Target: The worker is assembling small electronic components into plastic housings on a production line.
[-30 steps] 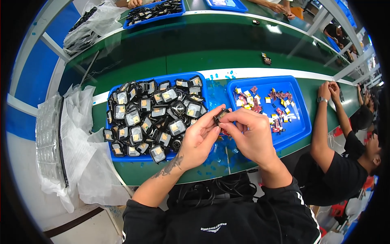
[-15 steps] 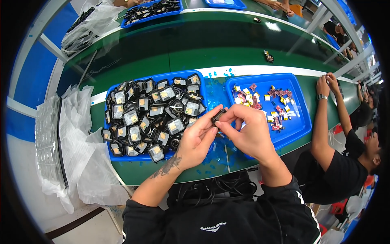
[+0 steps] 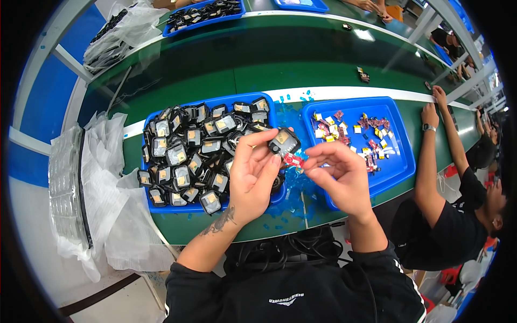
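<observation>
My left hand (image 3: 252, 185) holds a black square case (image 3: 284, 141) with a greyish inner face, gripped at its edge by thumb and fingers. A small red circuit board (image 3: 292, 160) sticks out at the lower right of the case. The thumb and fingertips of my right hand (image 3: 342, 175) are pinched at that board's right end. Whether the board is still joined to the case cannot be made out. To the left, a blue tray (image 3: 272, 105) is heaped with similar black cases. The other blue tray (image 3: 399, 148), on the right, carries scattered red boards and small yellow-and-white pieces.
Bits of blue film (image 3: 291, 199) lie between the trays on the green table. Crumpled plastic wrapping (image 3: 129, 231) hangs at the left. Across a white-edged green belt (image 3: 177, 72) stands a further tray of black parts (image 3: 204, 13). A co-worker's arms (image 3: 431, 156) are at the right.
The black case has turned from edge-on to show its inner face. A red board has come into sight beside it, and my right hand has shifted slightly away from my left.
</observation>
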`<state>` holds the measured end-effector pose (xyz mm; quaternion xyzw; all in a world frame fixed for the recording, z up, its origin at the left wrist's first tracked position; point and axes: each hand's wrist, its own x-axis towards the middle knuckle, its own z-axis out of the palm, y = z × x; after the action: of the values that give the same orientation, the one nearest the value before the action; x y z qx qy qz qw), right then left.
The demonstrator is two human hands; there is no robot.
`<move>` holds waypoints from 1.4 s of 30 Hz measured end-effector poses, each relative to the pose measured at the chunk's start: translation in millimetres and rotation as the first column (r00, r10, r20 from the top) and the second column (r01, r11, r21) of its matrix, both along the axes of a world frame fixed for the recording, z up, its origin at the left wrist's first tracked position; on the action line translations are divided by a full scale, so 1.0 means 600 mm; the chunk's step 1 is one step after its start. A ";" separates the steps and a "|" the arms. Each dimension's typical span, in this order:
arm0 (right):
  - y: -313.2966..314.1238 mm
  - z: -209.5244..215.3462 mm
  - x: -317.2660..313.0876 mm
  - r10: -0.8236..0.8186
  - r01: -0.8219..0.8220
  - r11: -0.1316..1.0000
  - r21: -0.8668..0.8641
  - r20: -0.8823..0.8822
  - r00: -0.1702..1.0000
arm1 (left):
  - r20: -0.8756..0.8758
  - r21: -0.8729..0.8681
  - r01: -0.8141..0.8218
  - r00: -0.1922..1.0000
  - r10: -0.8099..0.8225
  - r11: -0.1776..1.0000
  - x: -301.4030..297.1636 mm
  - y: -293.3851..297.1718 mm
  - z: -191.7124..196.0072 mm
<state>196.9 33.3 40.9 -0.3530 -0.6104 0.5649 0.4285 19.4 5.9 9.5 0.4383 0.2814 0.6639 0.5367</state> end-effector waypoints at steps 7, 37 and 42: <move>0.002 -0.008 -0.011 0.034 -0.032 0.999 -0.036 0.042 0.999 | -0.321 -0.019 -0.044 0.946 0.035 0.999 -0.019 -0.018 0.008; 0.000 -0.016 -0.002 0.258 -0.243 0.928 -0.283 0.020 0.966 | -0.317 -0.216 0.162 0.921 -0.226 0.963 -0.045 -0.024 -0.009; -0.002 -0.027 -0.009 0.219 -0.195 0.936 -0.294 0.051 0.974 | -0.301 -0.290 0.126 0.929 -0.216 0.949 -0.043 -0.022 -0.012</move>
<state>191.7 32.2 24.6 -0.3682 -0.5731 0.6743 0.2852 -6.3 -7.6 2.3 0.4898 0.4137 0.4880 0.5923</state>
